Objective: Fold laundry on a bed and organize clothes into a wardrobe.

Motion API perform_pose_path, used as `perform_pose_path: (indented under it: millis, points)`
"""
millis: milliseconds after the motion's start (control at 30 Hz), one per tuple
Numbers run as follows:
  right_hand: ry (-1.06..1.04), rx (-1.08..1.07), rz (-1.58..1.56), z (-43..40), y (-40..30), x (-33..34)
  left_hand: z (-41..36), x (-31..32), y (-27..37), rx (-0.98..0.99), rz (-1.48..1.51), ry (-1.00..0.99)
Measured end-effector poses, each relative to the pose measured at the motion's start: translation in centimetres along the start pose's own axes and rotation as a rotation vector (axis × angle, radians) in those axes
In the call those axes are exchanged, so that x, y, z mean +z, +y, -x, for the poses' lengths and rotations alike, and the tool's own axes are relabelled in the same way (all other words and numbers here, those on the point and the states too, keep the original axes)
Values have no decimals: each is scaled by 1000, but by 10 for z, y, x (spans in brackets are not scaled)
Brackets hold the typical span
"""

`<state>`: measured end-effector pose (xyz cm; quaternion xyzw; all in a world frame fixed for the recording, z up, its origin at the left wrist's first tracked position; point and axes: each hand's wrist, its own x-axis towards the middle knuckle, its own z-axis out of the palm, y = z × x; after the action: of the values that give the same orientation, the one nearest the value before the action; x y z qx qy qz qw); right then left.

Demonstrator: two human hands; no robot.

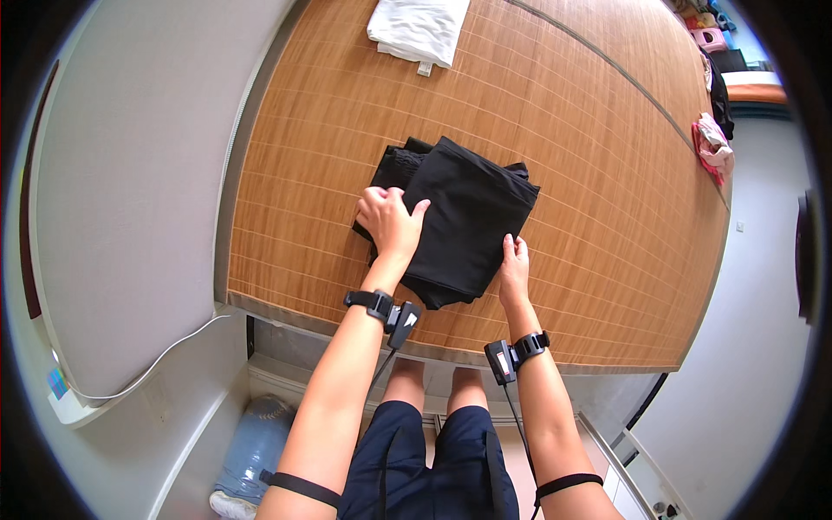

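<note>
A folded black garment (478,208) lies on the woven bamboo mat (604,247) in front of me, with more black cloth showing under its edges. A gathered, ruffled part of black cloth (404,166) shows at its upper left. My left hand (390,221) rests on the left side of the cloth, fingers curled over it and the thumb spread on the upper layer; whether it grips is unclear. At the right edge, my right hand (514,270) holds the garment, thumb and fingertips at the border and the other fingers partly hidden.
Folded white cloth (419,29) with a small tag lies at the mat's far end. A grey padded panel (143,162) stands along the left. Pink clothing (714,149) sits at the far right edge. A plastic-wrapped blue bundle (253,448) is on the floor at lower left.
</note>
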<state>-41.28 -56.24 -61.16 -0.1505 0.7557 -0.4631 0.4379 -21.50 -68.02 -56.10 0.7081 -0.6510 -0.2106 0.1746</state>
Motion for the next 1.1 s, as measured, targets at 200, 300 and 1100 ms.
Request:
perform_pose_path:
  millis: [200,300,1100]
  points:
    - [8,105,17,6,-9,9,9,-27,7,89,195,156]
    - [-48,66,14,10,-22,18,3,-8,-32,37,83,172]
    - [-1089,715,0,140,-131,-31,256,-203,-47,-935,1671,-481]
